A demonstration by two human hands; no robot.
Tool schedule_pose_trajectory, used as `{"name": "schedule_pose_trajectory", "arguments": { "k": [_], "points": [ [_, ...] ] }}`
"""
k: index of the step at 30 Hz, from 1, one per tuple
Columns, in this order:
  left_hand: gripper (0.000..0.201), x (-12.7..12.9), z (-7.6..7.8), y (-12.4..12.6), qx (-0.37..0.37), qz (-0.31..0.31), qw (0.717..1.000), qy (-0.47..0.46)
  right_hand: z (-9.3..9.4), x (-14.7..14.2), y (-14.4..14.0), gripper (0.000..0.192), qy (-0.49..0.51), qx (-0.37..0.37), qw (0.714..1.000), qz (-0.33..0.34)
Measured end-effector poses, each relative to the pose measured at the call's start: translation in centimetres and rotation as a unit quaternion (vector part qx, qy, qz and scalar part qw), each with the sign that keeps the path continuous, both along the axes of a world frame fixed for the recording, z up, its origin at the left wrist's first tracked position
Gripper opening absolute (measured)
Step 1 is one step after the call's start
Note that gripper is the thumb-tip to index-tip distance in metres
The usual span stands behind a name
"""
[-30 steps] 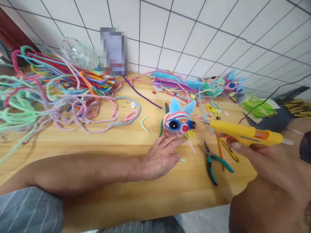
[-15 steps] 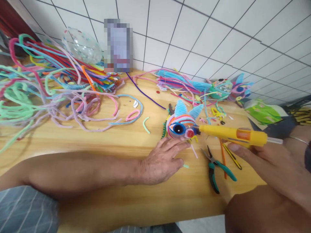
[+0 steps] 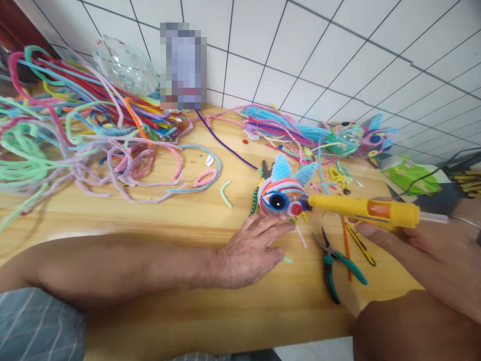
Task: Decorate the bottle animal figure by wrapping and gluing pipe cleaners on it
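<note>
A small animal head made of coiled pipe cleaners has light-blue ears, a big black-and-blue eye and a red button-like nose. My left hand holds it from below and in front, fingertips against its lower edge. My right hand is wrapped around a yellow glue gun, a clear glue stick poking out of its rear. The nozzle is at the right side of the head, by the nose; whether it touches cannot be made out. Nearer me lie teal-handled pliers, a yellow utility knife and an orange pipe cleaner.
Loose pipe cleaners are heaped at the left, below a clear plastic ball. A blue bundle lies against the tiled wall. Two other craft heads and a green packet are at the back right.
The view has shifted slightly. Both hands, the animal head and the glue gun keep nearly the same positions relative to one another.
</note>
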State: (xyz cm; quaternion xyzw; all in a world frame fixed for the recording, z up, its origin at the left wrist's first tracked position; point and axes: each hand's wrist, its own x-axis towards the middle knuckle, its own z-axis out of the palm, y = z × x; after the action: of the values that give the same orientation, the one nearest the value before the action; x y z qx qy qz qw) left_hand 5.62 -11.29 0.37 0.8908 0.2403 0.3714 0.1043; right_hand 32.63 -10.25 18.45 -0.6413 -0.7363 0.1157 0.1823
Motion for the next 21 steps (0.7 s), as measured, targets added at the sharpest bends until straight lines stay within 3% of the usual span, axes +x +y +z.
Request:
{"name": "schedule_pose_trajectory", "arguments": {
  "k": [3,14,21],
  "points": [
    [0.022,0.0,0.1,0.0,-0.002,0.004,1.000,0.001,0.0,0.1,0.2,0.054,-0.072,0.017,0.997,0.026],
    [0.023,0.1,0.1,-0.2,0.007,0.008,1.000,-0.001,-0.9,1.0,1.0,0.065,-0.097,-0.014,0.994,0.044],
    [0.019,0.0,0.0,-0.2,-0.008,0.010,1.000,0.002,-0.8,1.3,0.8,0.053,-0.088,0.005,0.994,0.057]
  ]
}}
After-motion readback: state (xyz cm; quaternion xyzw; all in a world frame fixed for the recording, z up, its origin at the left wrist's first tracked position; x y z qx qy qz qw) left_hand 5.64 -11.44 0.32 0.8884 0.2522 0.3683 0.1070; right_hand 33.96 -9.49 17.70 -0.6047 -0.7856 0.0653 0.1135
